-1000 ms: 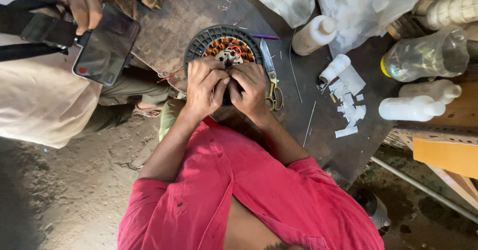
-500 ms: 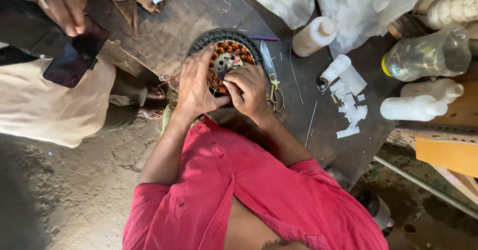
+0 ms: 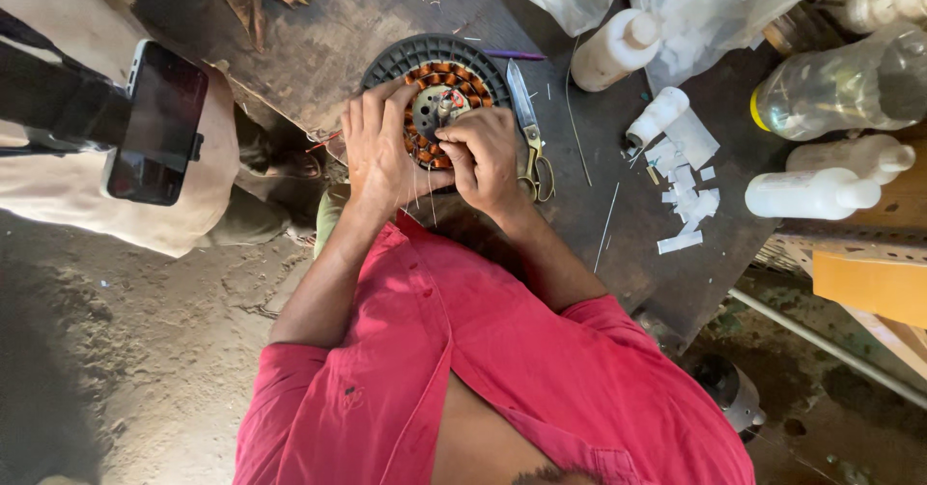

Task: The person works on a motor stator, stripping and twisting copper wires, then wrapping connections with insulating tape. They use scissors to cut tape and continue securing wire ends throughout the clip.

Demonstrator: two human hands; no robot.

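Note:
A round black motor stator (image 3: 454, 68) with copper windings lies on the dark wooden table (image 3: 319, 31). My left hand (image 3: 379, 152) grips its near left rim, fingers spread over the coils. My right hand (image 3: 485, 159) rests on its near right side, fingertips pinched at the windings. Thin wires run from the stator down toward my red shirt. Scissors (image 3: 529, 135) lie just right of the stator, close to my right hand.
White plastic bottles (image 3: 618, 50) (image 3: 816, 193), a clear bottle (image 3: 850, 84), plastic bags (image 3: 715, 7) and white paper scraps (image 3: 688, 200) crowd the table's right side. Another person at left, in beige clothing (image 3: 198, 210), has a phone (image 3: 154, 123) mounted beside them. Dirt floor lies below.
The other person's hands and phone shifted at upper left; the phone now sits lower, screen facing up. My hands moved slightly apart, uncovering more of the stator's coils.

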